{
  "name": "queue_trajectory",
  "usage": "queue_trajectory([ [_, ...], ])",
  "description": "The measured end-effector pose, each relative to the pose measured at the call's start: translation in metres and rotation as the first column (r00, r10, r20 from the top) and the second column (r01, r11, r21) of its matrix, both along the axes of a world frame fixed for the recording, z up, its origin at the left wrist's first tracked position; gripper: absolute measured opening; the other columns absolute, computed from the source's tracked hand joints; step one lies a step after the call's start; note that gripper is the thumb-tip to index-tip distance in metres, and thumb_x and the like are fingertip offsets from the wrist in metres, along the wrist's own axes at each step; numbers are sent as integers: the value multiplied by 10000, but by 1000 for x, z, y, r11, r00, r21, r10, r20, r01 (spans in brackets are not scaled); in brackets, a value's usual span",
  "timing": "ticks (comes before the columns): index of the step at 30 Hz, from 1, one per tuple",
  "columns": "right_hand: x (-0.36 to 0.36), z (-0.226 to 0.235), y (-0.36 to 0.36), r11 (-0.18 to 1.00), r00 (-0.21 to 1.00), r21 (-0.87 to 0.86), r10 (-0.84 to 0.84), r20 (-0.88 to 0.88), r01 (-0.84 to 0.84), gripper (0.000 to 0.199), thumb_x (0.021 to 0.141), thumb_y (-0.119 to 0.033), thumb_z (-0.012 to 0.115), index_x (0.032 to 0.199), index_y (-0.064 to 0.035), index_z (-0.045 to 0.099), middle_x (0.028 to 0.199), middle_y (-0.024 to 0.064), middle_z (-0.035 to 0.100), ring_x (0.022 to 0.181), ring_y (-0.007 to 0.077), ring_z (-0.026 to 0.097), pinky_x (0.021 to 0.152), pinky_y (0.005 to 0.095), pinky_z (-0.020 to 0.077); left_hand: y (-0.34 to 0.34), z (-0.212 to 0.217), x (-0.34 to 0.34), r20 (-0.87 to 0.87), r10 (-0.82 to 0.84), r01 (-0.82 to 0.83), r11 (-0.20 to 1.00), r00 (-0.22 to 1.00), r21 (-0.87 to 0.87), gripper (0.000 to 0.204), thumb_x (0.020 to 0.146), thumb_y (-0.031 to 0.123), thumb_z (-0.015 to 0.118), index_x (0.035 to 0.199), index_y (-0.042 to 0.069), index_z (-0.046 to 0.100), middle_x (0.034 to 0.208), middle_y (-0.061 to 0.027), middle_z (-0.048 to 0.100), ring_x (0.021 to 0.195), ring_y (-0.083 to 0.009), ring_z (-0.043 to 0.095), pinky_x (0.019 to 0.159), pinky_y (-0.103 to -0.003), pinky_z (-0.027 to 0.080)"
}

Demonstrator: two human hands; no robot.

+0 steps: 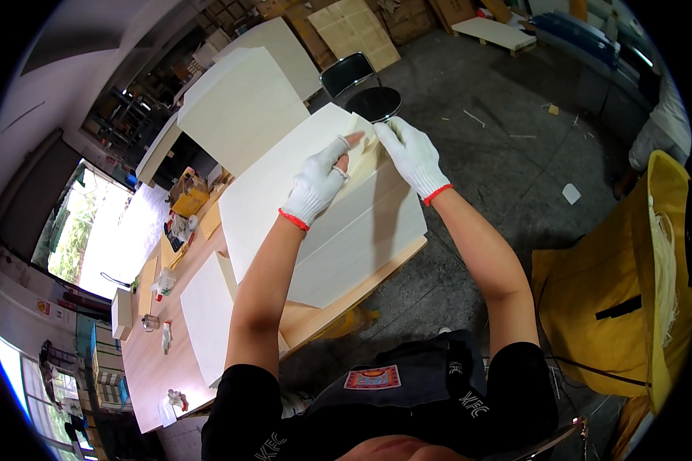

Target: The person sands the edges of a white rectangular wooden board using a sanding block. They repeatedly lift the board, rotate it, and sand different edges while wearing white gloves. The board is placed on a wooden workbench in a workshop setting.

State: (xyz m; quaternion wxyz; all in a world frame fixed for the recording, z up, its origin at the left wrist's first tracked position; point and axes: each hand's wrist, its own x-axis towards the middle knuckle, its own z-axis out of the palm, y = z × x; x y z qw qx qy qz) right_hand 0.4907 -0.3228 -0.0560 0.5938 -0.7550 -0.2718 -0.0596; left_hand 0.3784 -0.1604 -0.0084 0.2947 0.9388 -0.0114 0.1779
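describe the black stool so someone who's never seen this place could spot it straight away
Start at the long wooden table and follow the large cream sheet to its far end, where both gloved hands meet. Just past the right hand, on the grey concrete floor, stands the black stool: the only round, glossy black seat there, beside a black chair.

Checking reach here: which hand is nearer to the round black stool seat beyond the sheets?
Right. The right hand lies just below the black stool seat, at the sheet's far edge; the left hand sits lower and farther left.
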Motion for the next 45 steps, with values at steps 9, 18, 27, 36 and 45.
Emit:
queue_trajectory([
  [9, 3, -9, 6, 999, 999, 14, -38, 30, 37, 476, 1012, -505, 449, 940, -57, 593, 830, 219, 660, 832, 436, 641, 733, 510, 454, -1, -2, 2, -121, 37, -42, 998, 992, -44, 349, 893, 166, 773, 1221, 102, 671, 882, -64, 643, 663, -120, 582, 641, -307, 502],
  [18, -3, 1, 0, 1000, 1000, 6, 10, -26, -10, 502, 1007, -532, 455, 910, -59, 590, 815, 213, 652, 814, 423, 640, 733, 486, 465, -4, 7, -3, -60, 13, -11, 999, 998, 39, 302, 977, 156, 623, 1272, 102, 656, 834, -72, 587, 765, -158, 588, 761, -322, 509],
  [27, 3, -8, 5, 999, 999, 24, -41, 11, 41, 481, 1006, -517, 478, 921, -58, 592, 830, 207, 665, 823, 414, 651, 728, 481, 466, -10, 9, -3, -154, 41, -41, 999, 987, 0, 347, 908, 203, 741, 1236, 110, 678, 963, -106, 667, 780, -187, 618, 762, -340, 523],
  [36, -2, 0, 0, 1000, 999, 10, -7, -53, 7, 491, 994, -529, 493, 925, -58, 614, 831, 202, 672, 822, 404, 657, 731, 469, 472, -6, 6, -2, -121, 21, -24, 999, 992, -27, 300, 949, 183, 672, 1238, 102, 678, 953, -102, 665, 824, -167, 613, 755, -327, 512],
  [45, -2, 0, 2, 1000, 999, -4, -29, -46, 29, 480, 985, -513, 507, 917, -50, 614, 819, 196, 671, 806, 394, 654, 729, 458, 474, -3, 4, 0, -147, 22, -22, 1000, 989, 1, 251, 962, 163, 643, 1197, 81, 679, 955, -107, 689, 821, -148, 618, 740, -321, 516],
])
